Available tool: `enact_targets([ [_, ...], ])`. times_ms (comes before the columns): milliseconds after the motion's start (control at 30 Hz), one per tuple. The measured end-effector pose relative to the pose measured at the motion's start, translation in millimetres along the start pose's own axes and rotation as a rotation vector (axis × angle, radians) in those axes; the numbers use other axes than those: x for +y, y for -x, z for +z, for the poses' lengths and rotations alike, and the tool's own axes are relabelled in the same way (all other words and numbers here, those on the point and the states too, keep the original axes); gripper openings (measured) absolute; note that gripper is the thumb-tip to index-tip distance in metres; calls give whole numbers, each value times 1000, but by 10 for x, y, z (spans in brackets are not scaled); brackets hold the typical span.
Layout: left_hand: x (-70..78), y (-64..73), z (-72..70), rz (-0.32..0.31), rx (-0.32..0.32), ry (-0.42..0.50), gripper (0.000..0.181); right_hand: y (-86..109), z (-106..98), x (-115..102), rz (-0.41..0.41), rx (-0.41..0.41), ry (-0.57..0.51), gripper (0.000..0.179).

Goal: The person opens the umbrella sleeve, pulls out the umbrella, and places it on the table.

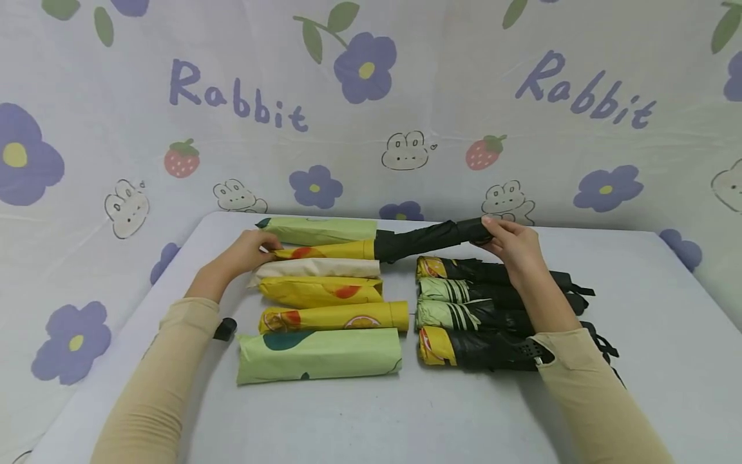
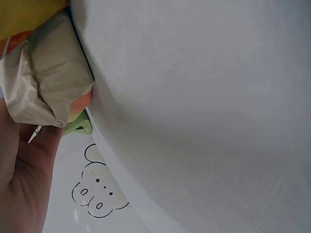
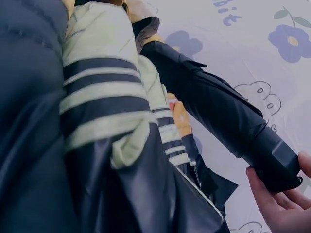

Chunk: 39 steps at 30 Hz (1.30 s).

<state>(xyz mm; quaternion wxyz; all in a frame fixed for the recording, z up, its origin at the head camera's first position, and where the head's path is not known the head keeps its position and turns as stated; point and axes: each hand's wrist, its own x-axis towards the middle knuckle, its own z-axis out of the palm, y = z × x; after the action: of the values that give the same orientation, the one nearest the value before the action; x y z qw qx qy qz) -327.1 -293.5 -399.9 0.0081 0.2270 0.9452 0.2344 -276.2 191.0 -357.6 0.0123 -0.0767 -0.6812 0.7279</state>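
My left hand (image 1: 249,250) pinches the far-left end of a yellow umbrella sleeve (image 1: 330,250) with orange fruit print. A black folded umbrella (image 1: 429,240) stretches to the right from the sleeve's other end, where its tip is hidden. My right hand (image 1: 513,245) grips that umbrella by its handle end, and in the right wrist view the fingers (image 3: 265,199) hold the black handle (image 3: 282,162). A cream sleeve (image 1: 319,268) lies just in front of the yellow one; in the left wrist view a crumpled cream sleeve (image 2: 58,73) partly covers my left fingers.
A light green sleeve (image 1: 324,230) lies behind; more yellow sleeves (image 1: 336,317) and a green one (image 1: 319,354) lie in front. Several folded black umbrellas (image 1: 475,351) with yellow or green ends are stacked at right, under my right forearm. A printed cloth backdrop (image 1: 440,96) rises behind the white table (image 1: 359,419).
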Motion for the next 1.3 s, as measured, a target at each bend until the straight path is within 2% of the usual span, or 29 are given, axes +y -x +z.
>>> enact_targets([
  [200, -25, -7, 1, 5, 9, 7, 12, -23, 42, -18, 14, 27, -82, 65],
  [467, -32, -1, -5, 5, 16, 8, 11, -50, 56, -37, -14, 45, -151, 41],
  [567, -21, -2, -9, 0, 13, 9, 11, -49, 60, -40, -30, 45, -150, 44],
  [767, -31, -3, -9, 12, 14, 20, 11, -54, 49, -62, -43, 53, -134, 62],
  [967, -61, 8, 0, 1, 14, 13, 11, -71, 35, -62, -46, 50, -137, 64],
  [1133, -66, -13, 22, 9, 20, 14, 11, -73, 28, -54, -40, 75, -171, 65],
  [1300, -83, -24, 27, 21, 27, 12, 11, -71, 18, -57, -40, 82, -156, 63],
])
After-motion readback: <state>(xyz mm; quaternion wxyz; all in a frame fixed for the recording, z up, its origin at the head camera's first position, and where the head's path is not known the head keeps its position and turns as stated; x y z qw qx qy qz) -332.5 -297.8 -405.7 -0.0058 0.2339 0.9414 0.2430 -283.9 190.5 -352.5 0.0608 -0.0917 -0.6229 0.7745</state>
